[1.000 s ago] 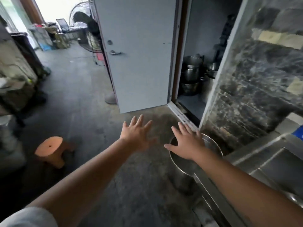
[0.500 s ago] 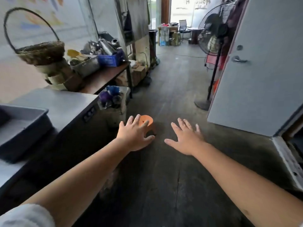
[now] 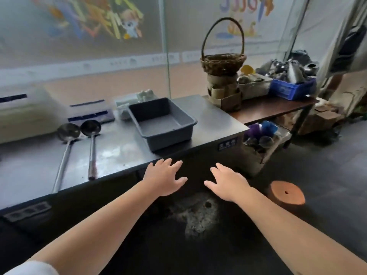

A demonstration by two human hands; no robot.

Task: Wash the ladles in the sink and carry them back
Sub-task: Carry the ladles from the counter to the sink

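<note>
Both my hands are out in front of me, palms down, fingers spread and holding nothing. My left hand (image 3: pixel 164 178) hovers just off the front edge of the steel counter (image 3: pixel 214 120); my right hand (image 3: pixel 228 182) hangs beside it over the dark floor, with an orange stool (image 3: pixel 287 192) just to its right.

The two ladles (image 3: pixel 79 147) lie on the counter well to the left of my left hand. They rest side by side, close but apparently not touching, bowls away from me and the long handles running back toward the counter's front edge. The left ladle (image 3: pixel 64 157) has the longer reach; its handle end comes nearly to the edge. The right ladle (image 3: pixel 91 149) stops a little short, and its near end looks darker, perhaps a grip sleeve.

They look like all-metal kitchen ladles: stiff, not fragile, and I judge them bowl-heavy, so held by the tip they would tend to droop. The counter under them shines as if wet, so the handles may be slick. I would take each one partway up the handle, closer to the bowl than the tip, fingers wrapped fully round, one in each hand.

A grey tub (image 3: pixel 162 124) sits beyond my left hand, clear of the ladles.
</note>
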